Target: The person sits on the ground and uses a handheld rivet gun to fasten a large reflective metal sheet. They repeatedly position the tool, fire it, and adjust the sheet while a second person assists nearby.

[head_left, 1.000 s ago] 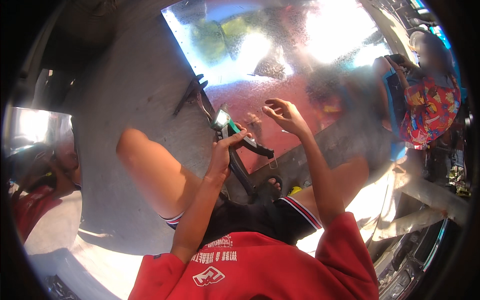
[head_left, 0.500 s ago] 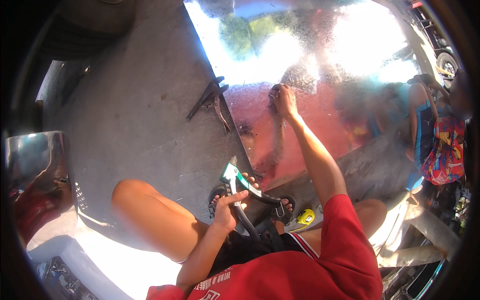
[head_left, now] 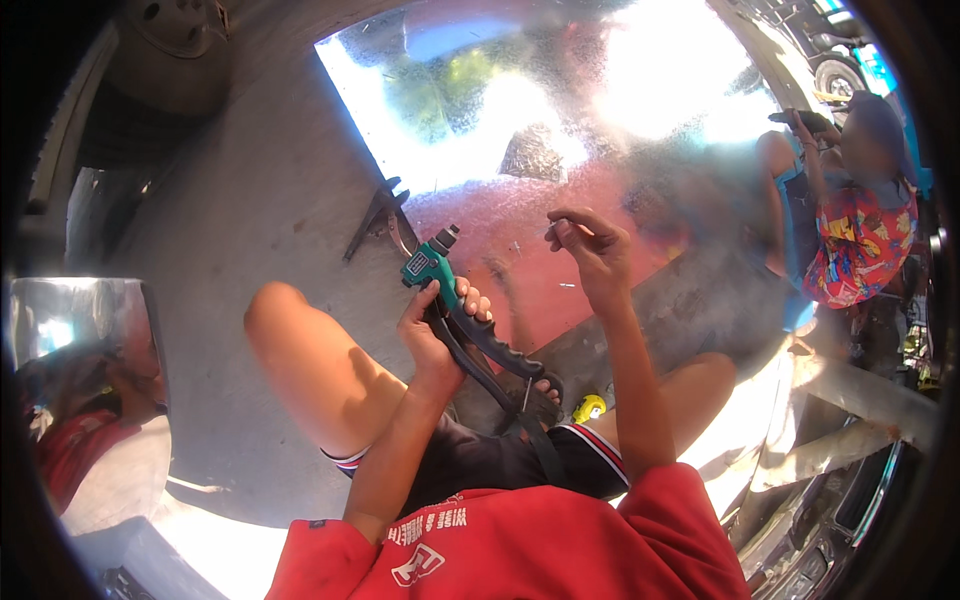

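Note:
My left hand (head_left: 440, 320) grips a green rivet gun (head_left: 428, 266) with long black handles, its nose tipped up and forward. To its right, my right hand (head_left: 585, 250) is raised over the shiny metal sheet (head_left: 670, 170), thumb and fingertips pinched on a small piece too tiny to name. A clear bag of small metal pieces (head_left: 530, 155) lies on the sheet, and a few loose bits are scattered nearer me. Snips (head_left: 400, 225) and a dark angled metal piece (head_left: 365, 215) lie by the sheet's left edge. My legs are bent on either side of the tool.
A person (head_left: 855, 210) in bright patterned clothing is at the right, holding something dark. A yellow tape measure (head_left: 590, 408) sits near my foot. A curved shiny panel (head_left: 80, 330) stands at the left; a wheel (head_left: 838, 78) and pale beams (head_left: 840, 400) are at the right.
My right hand reached to the sheet near the bag, then came back toward me with its fingers pinched. The rivet gun, in my left hand, dipped lower, then rose again.

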